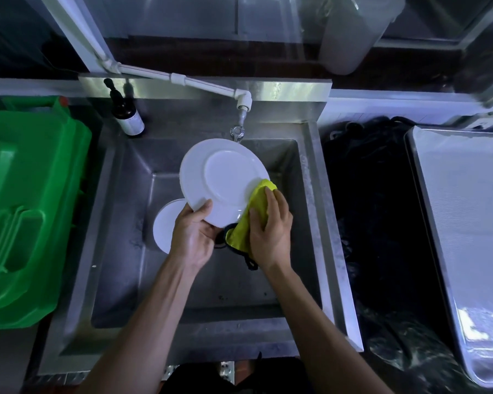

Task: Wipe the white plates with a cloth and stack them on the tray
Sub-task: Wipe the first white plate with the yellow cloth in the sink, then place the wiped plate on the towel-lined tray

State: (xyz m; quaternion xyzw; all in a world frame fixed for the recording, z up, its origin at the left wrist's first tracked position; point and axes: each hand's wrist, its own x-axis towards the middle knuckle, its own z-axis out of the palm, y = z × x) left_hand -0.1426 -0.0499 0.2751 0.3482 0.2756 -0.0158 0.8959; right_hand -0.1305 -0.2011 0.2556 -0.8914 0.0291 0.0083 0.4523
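A round, glossy white plate (222, 180) is being gripped at its rim by the left hand (192, 237) and rubbed with a nubby yellow cloth (255, 214), pinched in the right hand (271, 226), above a steel sink (310, 194).

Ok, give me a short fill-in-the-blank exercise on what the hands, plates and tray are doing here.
1. The left hand holds a white plate by its rim above the ____.
2. The right hand presses a ____ cloth against that plate.
3. A second plate lies in the sink, partly hidden by the ____ hand.
4. The metal tray on the right holds ____ plates.

Missing words: sink; yellow; left; no
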